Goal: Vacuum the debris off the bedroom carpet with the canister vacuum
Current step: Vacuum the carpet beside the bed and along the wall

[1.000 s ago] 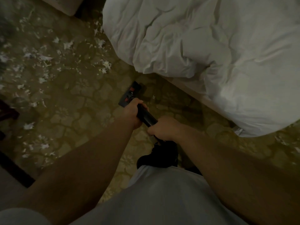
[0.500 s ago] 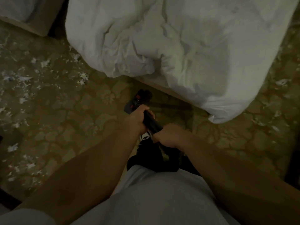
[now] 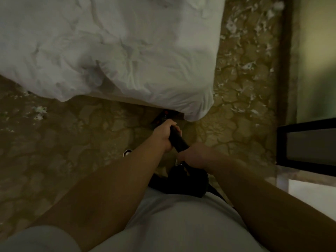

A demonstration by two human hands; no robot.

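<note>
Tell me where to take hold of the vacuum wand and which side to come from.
Grip the vacuum wand on its round black upper end, coming from above, fingers wrapped round. It slants down to the floor head by the white duvet, so that end is nearest. The left hand and right hand hold it so.

The duvet (image 3: pixel 127 51) is plain white, creased with soft grey shadows. The carpet (image 3: pixel 72 142) around the duvet is olive-tan, patterned with dark brown vein-like lines that enclose paler, petal-shaped patches. White debris (image 3: pixel 249 66) flecks the carpet right of the duvet, and a few more white scraps (image 3: pixel 39 109) lie below the duvet's left part. Below the duvet's corner the vacuum wand (image 3: pixel 177 140) is black. The floor head (image 3: pixel 162 117) at the duvet's hem is dark with red marks. Far right of the duvet, a frame (image 3: pixel 309 124) is black.
</note>
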